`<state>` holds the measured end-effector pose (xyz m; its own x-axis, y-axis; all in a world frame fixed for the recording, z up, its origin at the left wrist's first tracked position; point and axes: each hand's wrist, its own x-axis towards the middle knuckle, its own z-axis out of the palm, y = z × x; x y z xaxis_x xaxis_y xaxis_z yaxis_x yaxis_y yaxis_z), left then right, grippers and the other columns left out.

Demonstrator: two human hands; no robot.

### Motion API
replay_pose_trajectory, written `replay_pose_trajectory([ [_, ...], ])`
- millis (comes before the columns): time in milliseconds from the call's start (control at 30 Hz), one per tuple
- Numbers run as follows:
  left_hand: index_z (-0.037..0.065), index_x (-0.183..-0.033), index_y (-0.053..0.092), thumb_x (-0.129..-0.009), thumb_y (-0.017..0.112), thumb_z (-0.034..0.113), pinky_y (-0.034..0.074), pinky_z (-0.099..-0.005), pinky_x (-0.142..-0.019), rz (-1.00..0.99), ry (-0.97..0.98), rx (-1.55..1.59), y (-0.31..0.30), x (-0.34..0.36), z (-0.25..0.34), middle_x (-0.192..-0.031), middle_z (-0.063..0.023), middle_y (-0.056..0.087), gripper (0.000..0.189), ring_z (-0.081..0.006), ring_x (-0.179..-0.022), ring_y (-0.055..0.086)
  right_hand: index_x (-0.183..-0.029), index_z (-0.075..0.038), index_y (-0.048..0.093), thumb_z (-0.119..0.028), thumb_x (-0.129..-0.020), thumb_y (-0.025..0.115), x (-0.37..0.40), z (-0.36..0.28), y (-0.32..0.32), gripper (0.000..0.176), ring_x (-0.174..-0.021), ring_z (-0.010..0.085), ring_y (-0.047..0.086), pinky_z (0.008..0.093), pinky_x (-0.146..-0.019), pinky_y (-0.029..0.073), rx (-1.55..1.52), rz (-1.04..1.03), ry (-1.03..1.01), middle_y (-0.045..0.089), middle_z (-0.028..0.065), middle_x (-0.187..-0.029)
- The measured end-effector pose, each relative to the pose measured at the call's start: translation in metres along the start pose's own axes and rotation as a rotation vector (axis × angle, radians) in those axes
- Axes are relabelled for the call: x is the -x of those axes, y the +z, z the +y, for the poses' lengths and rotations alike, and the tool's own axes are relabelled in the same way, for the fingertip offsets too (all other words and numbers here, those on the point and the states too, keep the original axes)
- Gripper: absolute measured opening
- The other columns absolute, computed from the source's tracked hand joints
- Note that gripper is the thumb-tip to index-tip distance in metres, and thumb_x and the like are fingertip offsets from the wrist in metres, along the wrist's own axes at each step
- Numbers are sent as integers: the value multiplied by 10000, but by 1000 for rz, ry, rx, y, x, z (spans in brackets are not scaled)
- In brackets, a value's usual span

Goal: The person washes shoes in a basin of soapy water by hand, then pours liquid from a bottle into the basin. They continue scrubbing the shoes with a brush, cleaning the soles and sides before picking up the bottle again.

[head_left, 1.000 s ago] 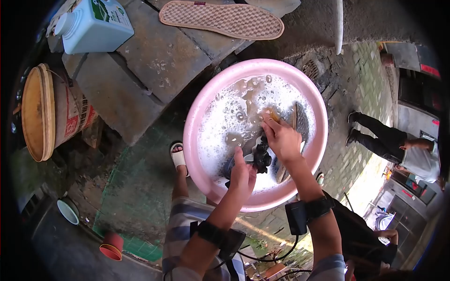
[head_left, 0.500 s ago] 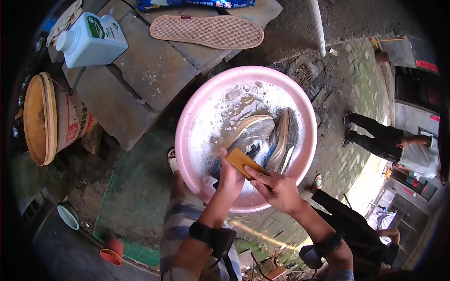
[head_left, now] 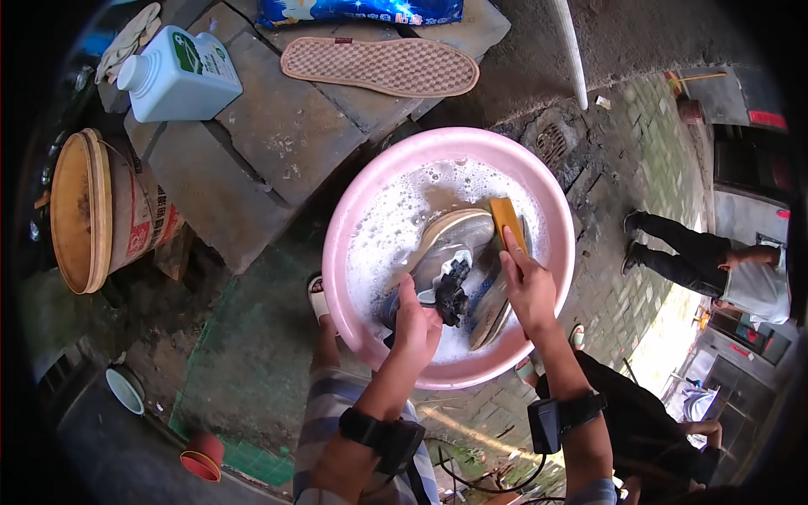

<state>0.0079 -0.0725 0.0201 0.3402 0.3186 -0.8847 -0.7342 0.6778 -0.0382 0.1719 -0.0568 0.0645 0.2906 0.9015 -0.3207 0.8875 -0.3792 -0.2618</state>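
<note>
A pink basin full of soapy water holds two grey shoes. My left hand is closed at the opening of the nearer-left shoe, beside its wet black laces. The fingertips are partly hidden there. In my right hand is a scrub brush with a flat yellow-brown back; its bristles are out of sight. The brush is over the far end of the other shoe, which my right hand and the brush partly cover.
On the stone slab lie a woven insole, a pale blue bottle and a blue packet. A lidded bucket stands left, with a red pot lower down. Two people are at the right.
My right hand has carried the brush away from my left hand, up and right over the other shoe. My left hand has lowered to the first shoe, whose laces now show above the suds.
</note>
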Motion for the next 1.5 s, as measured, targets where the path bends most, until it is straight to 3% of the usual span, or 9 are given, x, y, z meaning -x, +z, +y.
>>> replay_pose_trajectory([
  [233, 78, -1235, 419, -921, 324, 527, 424, -299, -872, 2, 20, -29, 0, -5, -3, -1101, -75, 560, 555, -186, -982, 550, -1247, -274, 517, -287, -879, 539, 28, -17, -24, 369, -633, 292, 616, 365, -598, 494, -100, -55, 89, 611, 162, -760],
  [333, 50, -1212, 421, -917, 333, 536, 441, -260, -790, -39, 24, -71, -9, -12, -2, -1013, -79, 579, 575, -158, -874, 569, -1212, -291, 552, -315, -848, 580, 65, -33, -16, 366, -554, 258, 587, 354, -500, 470, -292, -155, -176, 593, 119, -710],
  [733, 53, -1176, 466, -937, 361, 442, 464, -295, -821, -38, 66, -68, -1, -2, 4, -1052, -62, 593, 469, -175, -901, 594, -1235, -336, 515, -338, -874, 527, 18, -28, 18, 361, -544, 290, 593, 386, -490, 475, 81, 32, -89, 565, 118, -665],
  [933, 31, -1112, 525, -888, 548, 331, 474, -264, -769, -76, -46, -135, -10, -1, 15, -1002, -58, 599, 374, -130, -884, 591, -1253, -330, 503, -302, -868, 558, 64, -42, 6, 390, -558, 272, 585, 349, -534, 479, -226, -133, -66, 573, 128, -686],
  [1067, 47, -1120, 538, -868, 591, 223, 463, -253, -807, -276, 9, -150, 7, 13, 31, -1028, -37, 605, 312, -116, -924, 583, -1296, -195, 477, -194, -898, 551, 77, -34, 0, 404, -557, 70, 460, 232, -570, 417, -792, -155, -98, 598, 56, -745],
  [1133, 42, -1084, 554, -873, 586, 232, 466, -248, -781, -297, 27, -193, 11, 12, 42, -1009, -32, 610, 286, -109, -891, 588, -1314, -128, 449, -181, -921, 517, 82, -33, -12, 402, -596, 22, 403, 189, -558, 380, -1221, -186, 282, 541, -31, -750],
  [1267, 25, -1046, 568, -865, 594, 179, 470, -244, -760, -313, 166, -281, 15, 11, 51, -984, -40, 614, 239, -105, -867, 592, -1399, -82, 263, -142, -937, 468, 81, -17, 3, 509, -791, 59, 476, 192, -691, 404, -1328, -84, 390, 522, -2, -957],
  [1367, 18, -1070, 555, -866, 582, 161, 464, -268, -795, -331, 180, -254, 15, 15, 57, -1004, -51, 612, 251, -127, -904, 586, -1381, -38, 177, -113, -913, 492, 81, -26, 36, 569, -1279, 235, 266, 315, -1042, 216, -1091, 6, 157, 280, 165, -1378],
  [1500, 23, -1063, 554, -862, 566, 147, 452, -282, -825, -366, 220, -194, 11, 16, 61, -1000, -56, 616, 236, -145, -915, 583, -1367, -47, 187, 34, -817, 537, 76, -28, 74, 657, -1242, 286, 324, 330, -1031, 253, -970, 14, 79, 317, 193, -1314],
])
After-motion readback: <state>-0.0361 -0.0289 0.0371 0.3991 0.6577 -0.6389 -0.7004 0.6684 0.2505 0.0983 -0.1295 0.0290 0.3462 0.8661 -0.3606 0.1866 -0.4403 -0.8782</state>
